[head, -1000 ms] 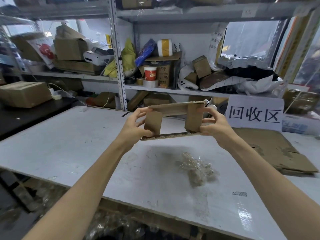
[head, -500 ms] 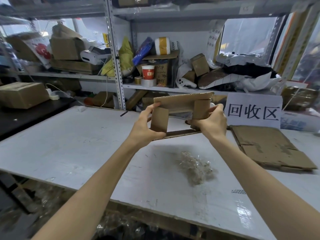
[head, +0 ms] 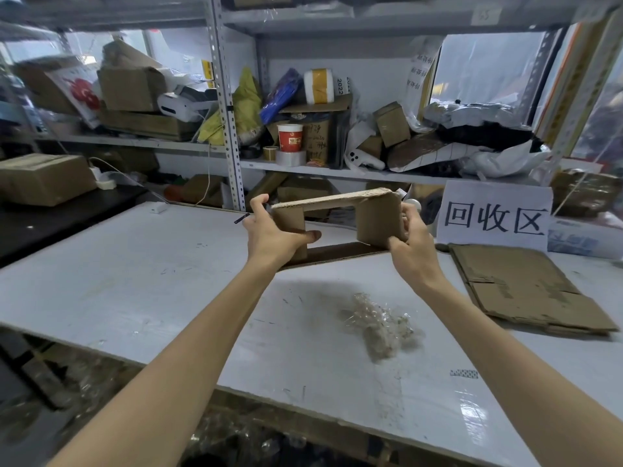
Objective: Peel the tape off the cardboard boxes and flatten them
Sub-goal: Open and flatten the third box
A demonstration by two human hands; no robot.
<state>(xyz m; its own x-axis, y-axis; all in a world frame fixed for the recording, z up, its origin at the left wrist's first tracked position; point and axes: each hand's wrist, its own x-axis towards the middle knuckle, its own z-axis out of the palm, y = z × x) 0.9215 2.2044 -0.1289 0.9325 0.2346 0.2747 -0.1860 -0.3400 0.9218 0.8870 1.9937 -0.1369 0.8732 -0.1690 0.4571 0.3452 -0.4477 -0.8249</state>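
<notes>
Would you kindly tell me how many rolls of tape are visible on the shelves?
3: a yellow-and-white roll up above the red cup, a small brown roll left of that cup, and a clear roll at its foot. Clutter may hide more.

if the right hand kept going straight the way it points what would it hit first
The box: the right hand grips its right end and points into it. Past that, probably the cartons behind, though depth is unclear.

Tape wad (head: 379, 326) amid bare tabletop (head: 135, 281)
</notes>
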